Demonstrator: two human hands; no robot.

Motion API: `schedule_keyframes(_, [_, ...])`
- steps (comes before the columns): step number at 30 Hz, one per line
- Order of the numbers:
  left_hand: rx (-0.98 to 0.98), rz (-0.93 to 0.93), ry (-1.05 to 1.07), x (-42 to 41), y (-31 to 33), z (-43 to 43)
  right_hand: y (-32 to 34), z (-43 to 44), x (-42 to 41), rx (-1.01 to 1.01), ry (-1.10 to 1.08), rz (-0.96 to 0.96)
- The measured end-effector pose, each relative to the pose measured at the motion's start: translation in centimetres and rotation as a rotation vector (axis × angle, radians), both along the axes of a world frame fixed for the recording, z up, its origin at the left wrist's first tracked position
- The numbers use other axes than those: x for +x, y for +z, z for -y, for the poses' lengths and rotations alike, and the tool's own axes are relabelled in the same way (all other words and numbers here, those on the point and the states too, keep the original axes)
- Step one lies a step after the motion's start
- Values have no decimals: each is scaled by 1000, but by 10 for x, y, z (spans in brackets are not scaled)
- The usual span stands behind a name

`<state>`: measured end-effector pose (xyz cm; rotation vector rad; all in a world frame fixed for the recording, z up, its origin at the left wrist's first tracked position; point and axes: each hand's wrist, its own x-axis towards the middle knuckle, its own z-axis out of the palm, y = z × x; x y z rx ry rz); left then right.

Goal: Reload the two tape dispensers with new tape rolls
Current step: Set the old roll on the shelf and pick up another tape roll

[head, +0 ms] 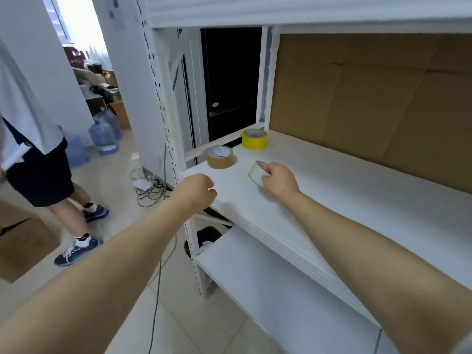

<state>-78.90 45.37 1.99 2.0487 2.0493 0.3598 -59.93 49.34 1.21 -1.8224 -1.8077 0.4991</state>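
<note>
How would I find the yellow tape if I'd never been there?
Find the white shelf backed by brown cardboard. At its far left corner the yellow tape roll lies flat. The brown roll lies nearer, and the right hand holds a whitish roll.

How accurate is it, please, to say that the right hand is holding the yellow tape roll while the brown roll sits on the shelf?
Not quite. In the head view the right hand holds the white tape roll, not the yellow tape roll, which sits untouched further back on the shelf. The brown roll does sit on the shelf.
</note>
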Motion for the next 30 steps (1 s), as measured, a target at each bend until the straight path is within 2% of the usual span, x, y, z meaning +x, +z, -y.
schedule_keyframes(3, [28, 13, -74, -14, 1, -45, -2, -31, -9, 6, -38, 14])
schedule_keyframes(10, [77, -43, -339, -18, 12, -167, -7, -85, -15, 3, -301, 131])
schedule_keyframes(16, [77, 16, -525, -7, 12, -265, 1, -116, -28, -67, -416, 195])
schedule_keyframes(23, [6, -107, -668, 27, -4, -337, -7, -127, -30, -91, -555, 167])
schedule_keyframes(30, [-85, -207, -770, 53, -16, -370, -13, -162, -24, -78, -542, 106])
